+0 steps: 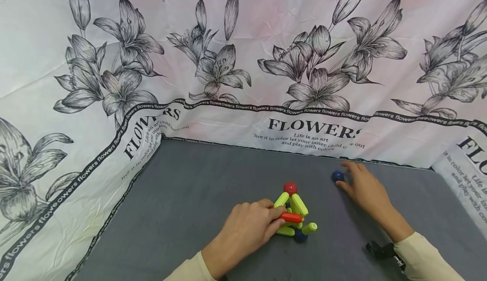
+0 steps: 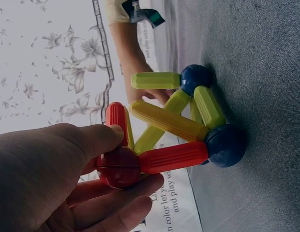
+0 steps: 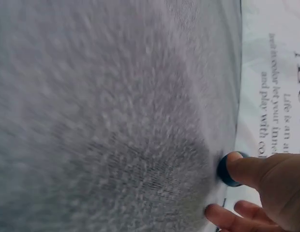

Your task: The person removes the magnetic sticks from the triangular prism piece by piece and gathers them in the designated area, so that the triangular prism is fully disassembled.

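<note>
A small frame of building sticks and balls stands on the grey table, with yellow-green sticks (image 1: 299,205), a red stick (image 2: 174,157) and dark blue balls (image 2: 226,145). My left hand (image 1: 245,226) grips it at a red ball (image 2: 120,166), the thumb in front and fingers behind. Another red stick (image 1: 291,217) runs rightward from those fingers in the head view, where a red ball (image 1: 290,188) tops two yellow-green sticks. Off to the right, a loose blue ball (image 1: 337,176) lies between the spread thumb and fingers of my right hand (image 1: 365,188). The thumb overlaps it in the right wrist view; contact is unclear.
Behind the grey table (image 1: 198,179) hangs a white cloth (image 1: 228,124) printed with flowers and lettering, which also borders the left and right sides. A black strap (image 1: 380,250) hangs by the right sleeve.
</note>
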A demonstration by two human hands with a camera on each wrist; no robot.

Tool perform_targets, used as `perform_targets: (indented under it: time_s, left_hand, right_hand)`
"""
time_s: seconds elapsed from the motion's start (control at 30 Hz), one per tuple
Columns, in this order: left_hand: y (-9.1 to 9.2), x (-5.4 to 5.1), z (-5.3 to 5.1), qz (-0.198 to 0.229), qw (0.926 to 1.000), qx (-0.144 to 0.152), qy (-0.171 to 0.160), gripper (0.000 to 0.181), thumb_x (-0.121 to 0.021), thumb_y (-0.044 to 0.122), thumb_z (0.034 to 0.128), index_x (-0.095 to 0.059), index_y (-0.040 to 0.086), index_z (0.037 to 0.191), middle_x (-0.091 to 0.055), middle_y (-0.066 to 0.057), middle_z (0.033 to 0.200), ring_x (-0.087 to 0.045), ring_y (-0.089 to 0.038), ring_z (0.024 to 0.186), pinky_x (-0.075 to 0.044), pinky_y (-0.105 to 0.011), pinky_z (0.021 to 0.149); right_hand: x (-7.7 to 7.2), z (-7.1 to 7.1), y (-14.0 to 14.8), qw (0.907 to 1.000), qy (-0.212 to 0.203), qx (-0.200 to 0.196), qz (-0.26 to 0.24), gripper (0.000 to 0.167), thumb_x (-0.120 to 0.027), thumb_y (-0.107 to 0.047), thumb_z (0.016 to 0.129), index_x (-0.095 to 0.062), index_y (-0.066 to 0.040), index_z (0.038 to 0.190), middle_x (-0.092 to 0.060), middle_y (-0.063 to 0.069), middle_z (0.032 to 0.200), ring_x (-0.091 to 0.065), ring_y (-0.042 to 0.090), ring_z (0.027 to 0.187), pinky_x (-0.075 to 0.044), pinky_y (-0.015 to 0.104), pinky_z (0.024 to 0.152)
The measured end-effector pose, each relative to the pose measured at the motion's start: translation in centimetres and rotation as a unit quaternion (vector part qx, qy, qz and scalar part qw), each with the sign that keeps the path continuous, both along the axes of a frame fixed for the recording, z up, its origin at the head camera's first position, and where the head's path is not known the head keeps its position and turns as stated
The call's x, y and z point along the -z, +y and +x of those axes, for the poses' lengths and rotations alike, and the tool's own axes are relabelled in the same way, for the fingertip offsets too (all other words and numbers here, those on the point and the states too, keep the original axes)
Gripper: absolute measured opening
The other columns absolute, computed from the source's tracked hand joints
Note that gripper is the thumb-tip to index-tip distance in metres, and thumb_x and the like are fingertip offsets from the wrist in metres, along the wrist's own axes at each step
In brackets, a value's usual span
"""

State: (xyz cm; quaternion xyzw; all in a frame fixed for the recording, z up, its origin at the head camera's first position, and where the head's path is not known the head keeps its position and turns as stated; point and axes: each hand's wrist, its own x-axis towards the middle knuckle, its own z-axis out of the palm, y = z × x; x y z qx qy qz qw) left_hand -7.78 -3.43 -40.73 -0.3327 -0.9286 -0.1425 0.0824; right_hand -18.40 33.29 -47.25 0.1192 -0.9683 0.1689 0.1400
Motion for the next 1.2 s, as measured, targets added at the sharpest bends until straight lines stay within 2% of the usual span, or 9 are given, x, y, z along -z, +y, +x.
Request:
perform_targets:
  time_s: [0.07,0.2,0.33,0.6,0.87,1.07,1.2]
  left_hand:
    - [0.0,0.1,0.0,0.001,1.0,0.003,-0.004,0.025,-0.07,0.04,0.1037,-0.078,0.029,0.125,-0.069,0.008,0.097,-0.045,-0.001,0.057,-0.036,-0.017,0.047]
    - [0.1,0.1,0.1,-0.003,1.0,-0.001,-0.003,0.024,-0.07,0.04,0.1038,-0.077,0.031,0.124,-0.068,0.009,0.095,-0.045,-0.001,0.057,-0.037,-0.018,0.048]
    - [0.0,0.0,0.1,0.001,1.0,-0.005,-0.003,0.024,-0.07,0.041,0.1031,-0.077,0.031,0.124,-0.069,0.009,0.096,-0.046,-0.001,0.058,-0.038,-0.018,0.048]
    - [0.0,0.0,0.0,0.005,1.0,-0.002,-0.001,0.024,-0.071,0.04,0.103,-0.077,0.031,0.124,-0.068,0.008,0.094,-0.045,-0.001,0.058,-0.037,-0.018,0.048]
    - [0.1,0.5,0.0,0.004,1.0,-0.002,-0.007,0.025,-0.071,0.04,0.1031,-0.077,0.031,0.125,-0.069,0.009,0.096,-0.045,-0.001,0.058,-0.037,-0.018,0.048]
    - [0.0,0.5,0.0,0.004,0.9999,-0.002,-0.009,0.024,-0.071,0.04,0.1031,-0.077,0.031,0.125,-0.069,0.009,0.097,-0.046,-0.001,0.058,-0.038,-0.018,0.048]
    - [-0.1,0.4,-0.1,0.009,0.9999,-0.001,-0.006,0.024,-0.071,0.04,0.1028,-0.077,0.031,0.124,-0.07,0.008,0.097,-0.047,-0.001,0.059,-0.04,-0.018,0.049]
  right_hand:
    - [-0.1,0.9,-0.1,1.0,0.001,0.007,0.003,0.064,-0.084,-0.015,0.091,-0.053,-0.003,0.146,-0.056,0.029,0.13,-0.066,0.046,0.094,-0.052,0.061,0.065]
    - [-0.5,2.1,-0.3,0.9999,0.012,0.01,0.007,0.064,-0.084,-0.015,0.09,-0.053,-0.002,0.144,-0.054,0.027,0.128,-0.061,0.029,0.074,-0.046,0.045,0.053]
    - [-0.9,2.9,-0.6,0.9996,0.022,0.008,0.014,0.062,-0.085,-0.015,0.089,-0.056,-0.002,0.142,-0.055,0.025,0.125,-0.052,0.018,0.065,-0.039,0.036,0.051]
    - [-1.1,3.9,-1.1,0.9996,0.013,0.016,0.021,0.058,-0.083,-0.018,0.091,-0.057,-0.002,0.14,-0.056,0.025,0.123,-0.048,0.015,0.063,-0.036,0.033,0.049]
    - [-1.3,4.5,-1.9,0.9997,-0.003,0.018,0.017,0.054,-0.081,-0.018,0.093,-0.058,-0.003,0.139,-0.058,0.024,0.121,-0.048,0.015,0.063,-0.036,0.033,0.049]
    - [-2.1,5.2,-3.5,0.9997,-0.021,0.007,0.012,0.048,-0.078,-0.023,0.096,-0.061,-0.006,0.137,-0.061,0.016,0.114,-0.048,0.012,0.066,-0.036,0.031,0.049]
    - [-2.9,6.1,-4.8,0.9994,-0.031,-0.011,0.007,0.046,-0.078,-0.025,0.097,-0.063,-0.01,0.137,-0.065,0.009,0.114,-0.053,0.01,0.071,-0.04,0.029,0.052]
